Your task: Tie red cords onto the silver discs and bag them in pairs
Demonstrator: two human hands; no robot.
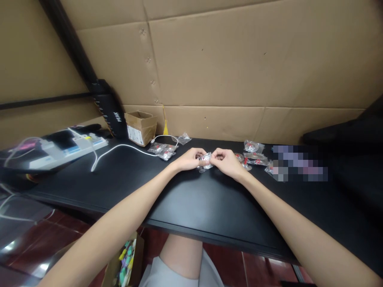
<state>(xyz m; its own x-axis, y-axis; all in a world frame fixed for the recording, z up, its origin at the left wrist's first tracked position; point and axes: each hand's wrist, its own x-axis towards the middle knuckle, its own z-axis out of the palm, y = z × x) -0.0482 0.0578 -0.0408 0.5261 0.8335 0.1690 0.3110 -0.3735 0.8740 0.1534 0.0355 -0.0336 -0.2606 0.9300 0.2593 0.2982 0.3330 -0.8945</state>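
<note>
Between my two hands, just above the black table [191, 203], is a small clear plastic packet [206, 163] with something shiny and a red mark in it. My left hand [191, 159] is closed on the packet's left side. The fingertips of my right hand [226, 162] pinch its upper right edge. What exactly lies inside the packet is too small to make out. Right of my right hand lie several similar clear packets [255, 159] with red marks. More packets [163, 150] lie to the left, beyond my left hand.
An open cardboard box [141, 127] stands at the back left, near a white cable [119, 146] and a power strip [72, 153]. Cardboard panels [227, 59] rise behind the table. Dark fabric [356, 159] fills the right side. Below the table's edge sits a box of colourful items [127, 259].
</note>
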